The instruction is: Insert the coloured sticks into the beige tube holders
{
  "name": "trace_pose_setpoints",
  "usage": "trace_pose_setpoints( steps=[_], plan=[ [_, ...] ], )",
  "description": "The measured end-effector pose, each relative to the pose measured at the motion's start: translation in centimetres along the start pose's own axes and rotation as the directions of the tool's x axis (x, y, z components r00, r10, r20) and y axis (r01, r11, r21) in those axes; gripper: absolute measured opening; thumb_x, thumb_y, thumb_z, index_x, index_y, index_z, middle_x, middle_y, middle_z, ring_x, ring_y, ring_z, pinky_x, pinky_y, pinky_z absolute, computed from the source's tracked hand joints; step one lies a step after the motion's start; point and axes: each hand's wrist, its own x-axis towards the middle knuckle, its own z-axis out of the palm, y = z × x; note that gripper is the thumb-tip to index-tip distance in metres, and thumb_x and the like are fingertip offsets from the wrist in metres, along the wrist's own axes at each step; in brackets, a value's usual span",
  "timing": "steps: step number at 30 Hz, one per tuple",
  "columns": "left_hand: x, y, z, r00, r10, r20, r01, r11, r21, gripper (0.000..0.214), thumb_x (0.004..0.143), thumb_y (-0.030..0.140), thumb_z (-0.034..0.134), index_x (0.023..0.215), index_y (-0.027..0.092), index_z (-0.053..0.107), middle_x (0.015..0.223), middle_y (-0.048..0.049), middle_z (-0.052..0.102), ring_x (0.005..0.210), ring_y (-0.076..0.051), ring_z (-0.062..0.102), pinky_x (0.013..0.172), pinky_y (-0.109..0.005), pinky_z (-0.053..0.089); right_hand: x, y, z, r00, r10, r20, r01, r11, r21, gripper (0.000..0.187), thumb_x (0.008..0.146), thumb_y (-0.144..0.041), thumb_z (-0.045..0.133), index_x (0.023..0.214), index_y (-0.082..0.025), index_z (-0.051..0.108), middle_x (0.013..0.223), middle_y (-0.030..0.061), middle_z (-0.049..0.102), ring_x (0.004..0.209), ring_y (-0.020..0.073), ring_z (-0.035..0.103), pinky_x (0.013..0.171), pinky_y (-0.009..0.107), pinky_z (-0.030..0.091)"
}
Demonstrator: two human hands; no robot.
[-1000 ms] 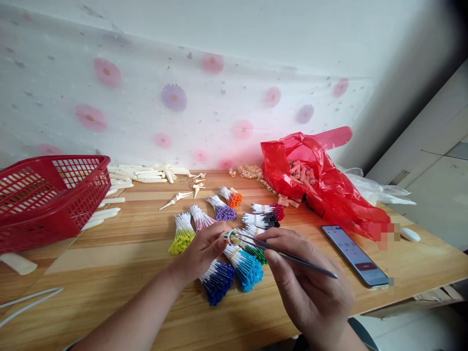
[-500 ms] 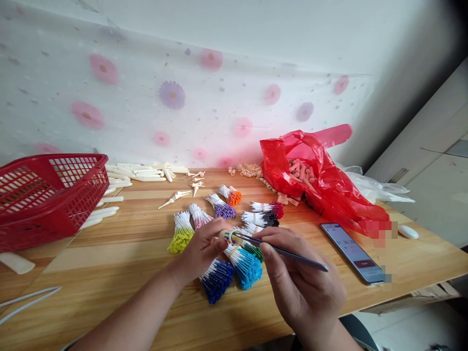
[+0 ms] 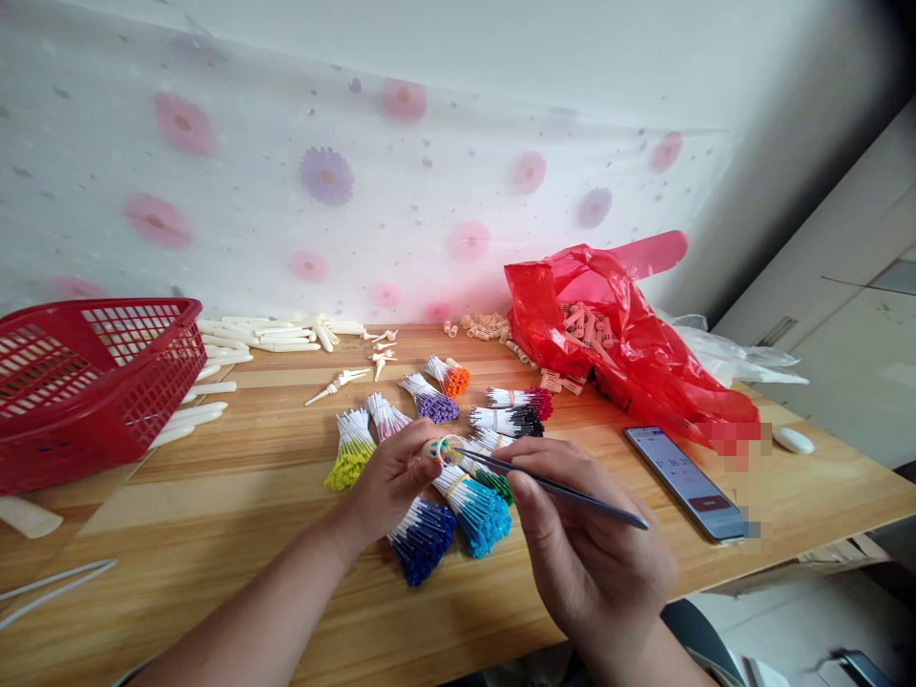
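Observation:
Between the fingertips of my left hand (image 3: pixel 393 477) is a small cream-coloured hollow plastic piece (image 3: pixel 442 450), its round opening turned to the right, with bits of colour inside. My right hand (image 3: pixel 591 534) grips dark metal tweezers (image 3: pixel 565 489) like a pen, and their tips reach the piece's opening. Whether the tips pinch anything is too small to tell. Beneath and around the hands lie bundles of white wires with coloured ends: dark blue (image 3: pixel 422 544), light blue (image 3: pixel 479 515), green (image 3: pixel 499 480), yellow (image 3: pixel 350 453), pink (image 3: pixel 387 416), purple (image 3: pixel 433 399), orange (image 3: pixel 450 376), black (image 3: pixel 508 421) and red (image 3: pixel 526 401).
A red plastic basket (image 3: pixel 164 382) stands at the left beside cream tubes (image 3: pixel 279 336). Thin pointed cream parts (image 3: pixel 340 384) lie mid-table. An open red bag (image 3: pixel 644 372) holds pinkish pieces, others scattered near it. A phone (image 3: pixel 683 485) and white mouse (image 3: pixel 794 440) sit at the right.
The plastic piece in my left hand has turned so that its round opening shows more. The tweezers have tilted slightly, their tips still at the opening. The whole view has shifted a little.

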Motion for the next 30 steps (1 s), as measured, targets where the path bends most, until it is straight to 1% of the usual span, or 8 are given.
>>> trace_pose_setpoints(
  steps=[9, 13, 15, 17, 19, 21, 23, 30],
  plan=[
    [0.1, -0.2, 0.0, 0.998, -0.023, 0.051, 0.023, 1.000, -0.012, 0.055, 0.082, 0.068, 0.042, 0.081, 0.015, 0.058, 0.079, -0.0029, 0.052, 0.078, -0.018, 0.048, 0.072, -0.029, 0.039, -0.1, 0.3, 0.2, 1.000, 0.000, 0.019, -0.002, 0.996, 0.088, 0.019, 0.081, -0.004, 0.058, 0.095, -0.017, 0.062, 0.088, 0.0047, 0.070, 0.085, 0.0151, 0.067, 0.077, 0.028, 0.055],
    [0.4, -0.8, -0.2, 0.996, -0.090, -0.025, 0.092, 0.991, 0.100, 0.051, 0.079, 0.066, 0.049, 0.081, 0.015, 0.056, 0.076, -0.0014, 0.054, 0.070, -0.016, 0.049, 0.063, -0.026, 0.039, 0.0, 4.0, -4.0, 0.988, 0.134, -0.074, -0.128, 0.988, 0.082, 0.008, 0.084, -0.014, 0.058, 0.090, -0.018, 0.061, 0.096, 0.0073, 0.068, 0.092, 0.0210, 0.067, 0.073, 0.036, 0.057],
    [0.6, -0.9, -0.3, 0.989, -0.125, -0.076, 0.135, 0.978, 0.162, 0.041, 0.079, 0.058, 0.056, 0.080, 0.016, 0.056, 0.074, -0.0005, 0.056, 0.068, -0.015, 0.051, 0.061, -0.025, 0.040, -0.5, 6.7, -6.9, 0.968, 0.250, 0.034, -0.243, 0.961, -0.135, 0.009, 0.083, -0.022, 0.063, 0.090, -0.018, 0.062, 0.086, 0.0049, 0.070, 0.076, 0.0176, 0.068, 0.064, 0.030, 0.056],
    [0.8, -0.8, -0.2, 0.982, -0.162, -0.093, 0.180, 0.954, 0.238, 0.028, 0.081, 0.045, 0.058, 0.079, 0.017, 0.057, 0.074, -0.0002, 0.060, 0.070, -0.016, 0.054, 0.063, -0.025, 0.041, -1.5, 9.1, -9.3, 0.889, 0.342, 0.305, -0.199, 0.888, -0.415, 0.011, 0.084, -0.028, 0.062, 0.084, -0.018, 0.064, 0.070, 0.0016, 0.067, 0.061, 0.0141, 0.064, 0.055, 0.024, 0.050],
    [0.9, -0.7, 0.0, 0.979, -0.186, -0.082, 0.202, 0.932, 0.301, 0.019, 0.081, 0.037, 0.057, 0.077, 0.019, 0.059, 0.074, 0.0000, 0.063, 0.072, -0.017, 0.057, 0.066, -0.025, 0.043, -2.8, 10.7, -10.6, 0.770, 0.361, 0.526, -0.017, 0.836, -0.548, 0.016, 0.088, -0.027, 0.056, 0.079, -0.019, 0.067, 0.070, 0.0026, 0.066, 0.063, 0.0139, 0.062, 0.057, 0.024, 0.047],
    [1.1, -0.7, 0.3, 0.980, -0.190, -0.062, 0.199, 0.923, 0.328, 0.017, 0.082, 0.033, 0.054, 0.075, 0.019, 0.060, 0.075, -0.0001, 0.065, 0.073, -0.017, 0.058, 0.068, -0.026, 0.045, -4.2, 11.8, -10.8, 0.663, 0.356, 0.659, 0.113, 0.823, -0.557, 0.026, 0.092, -0.027, 0.049, 0.075, -0.019, 0.067, 0.071, 0.0039, 0.065, 0.066, 0.0144, 0.061, 0.059, 0.024, 0.044],
    [1.4, -0.8, 0.7, 0.980, -0.194, -0.045, 0.198, 0.918, 0.343, 0.016, 0.082, 0.031, 0.053, 0.077, 0.020, 0.063, 0.078, -0.0007, 0.067, 0.075, -0.018, 0.060, 0.072, -0.027, 0.046, -5.3, 12.5, -10.2, 0.617, 0.344, 0.708, 0.150, 0.831, -0.535, 0.030, 0.093, -0.027, 0.046, 0.072, -0.018, 0.065, 0.072, 0.0050, 0.064, 0.069, 0.0155, 0.059, 0.061, 0.025, 0.043],
    [2.5, 0.8, 2.0, 0.976, -0.213, 0.041, 0.184, 0.910, 0.371, 0.015, 0.080, 0.025, 0.054, 0.082, 0.020, 0.068, 0.084, -0.0008, 0.071, 0.080, -0.019, 0.063, 0.074, -0.028, 0.047, -5.9, 13.4, -8.6, 0.720, 0.350, 0.599, 0.012, 0.857, -0.515, 0.022, 0.094, -0.020, 0.040, 0.095, -0.015, 0.061, 0.087, 0.0079, 0.063, 0.081, 0.0162, 0.057, 0.073, 0.027, 0.045]
  ],
)
